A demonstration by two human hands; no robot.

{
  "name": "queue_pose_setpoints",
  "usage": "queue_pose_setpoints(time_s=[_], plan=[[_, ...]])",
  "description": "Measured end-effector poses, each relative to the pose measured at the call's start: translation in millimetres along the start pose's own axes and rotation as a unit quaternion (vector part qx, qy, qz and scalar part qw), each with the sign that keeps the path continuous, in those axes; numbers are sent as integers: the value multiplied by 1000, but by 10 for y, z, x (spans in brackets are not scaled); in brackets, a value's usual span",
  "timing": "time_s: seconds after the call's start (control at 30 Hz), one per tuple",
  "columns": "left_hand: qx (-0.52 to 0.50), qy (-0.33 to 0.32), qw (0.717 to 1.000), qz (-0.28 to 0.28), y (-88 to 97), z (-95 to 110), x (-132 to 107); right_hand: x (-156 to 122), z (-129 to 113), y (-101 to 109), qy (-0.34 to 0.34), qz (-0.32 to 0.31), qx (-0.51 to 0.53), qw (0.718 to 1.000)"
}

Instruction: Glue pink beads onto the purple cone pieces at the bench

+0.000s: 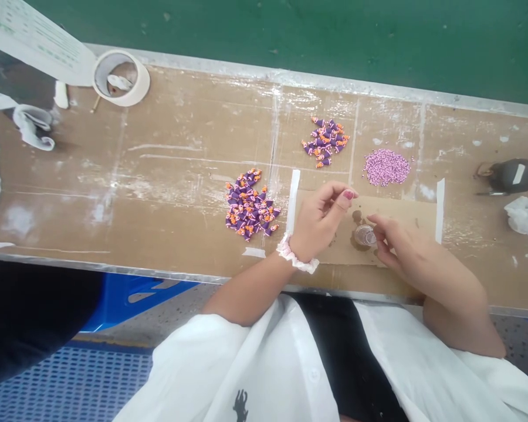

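Observation:
My left hand [323,217], with a white scrunchie [297,255] at the wrist, is closed in a pinch above a taped cardboard sheet [400,205]. What sits between its fingertips is too small to make out. Across from it, my right hand [400,243] has its fingers bent and apart, close beside a small clear cup [364,235]; whether it touches the cup I cannot tell. A pile of tiny pink-purple pieces [386,167] lies beyond the hands. Small purple figures with orange tops form one pile [250,205] left of my left hand and a smaller pile [325,142] farther back.
Strips of white tape [293,201] flank the cardboard sheet. A wide tape roll [121,77] stands at the far left, near crumpled white cloth [34,126]. To the right are a dark rounded object [517,174] and a crumpled clear bag [527,220]. A blue stool [127,299] is below the table's edge.

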State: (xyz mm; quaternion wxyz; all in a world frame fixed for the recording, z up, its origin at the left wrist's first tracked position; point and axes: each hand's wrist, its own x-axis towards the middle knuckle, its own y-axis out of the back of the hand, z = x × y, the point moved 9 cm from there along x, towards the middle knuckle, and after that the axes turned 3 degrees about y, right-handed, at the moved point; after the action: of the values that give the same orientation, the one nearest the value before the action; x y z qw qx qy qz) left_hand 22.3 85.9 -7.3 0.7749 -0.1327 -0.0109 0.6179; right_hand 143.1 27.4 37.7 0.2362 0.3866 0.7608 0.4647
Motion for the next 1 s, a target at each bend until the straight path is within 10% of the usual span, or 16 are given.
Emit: queue_pose_setpoints(time_s=[0.2,0.37,0.53,1.0], plan=[[191,-49,980,15,178,126,121,-70,32,228,-9,73,68,995],[557,25,823,110,741,293,223,-89,54,280,-2,101,88,991],[651,137,718,206,1279,462,110,-99,52,239,-6,103,75,992],[706,191,661,168,1276,280,151,-244,293,157,-57,126,95,986]])
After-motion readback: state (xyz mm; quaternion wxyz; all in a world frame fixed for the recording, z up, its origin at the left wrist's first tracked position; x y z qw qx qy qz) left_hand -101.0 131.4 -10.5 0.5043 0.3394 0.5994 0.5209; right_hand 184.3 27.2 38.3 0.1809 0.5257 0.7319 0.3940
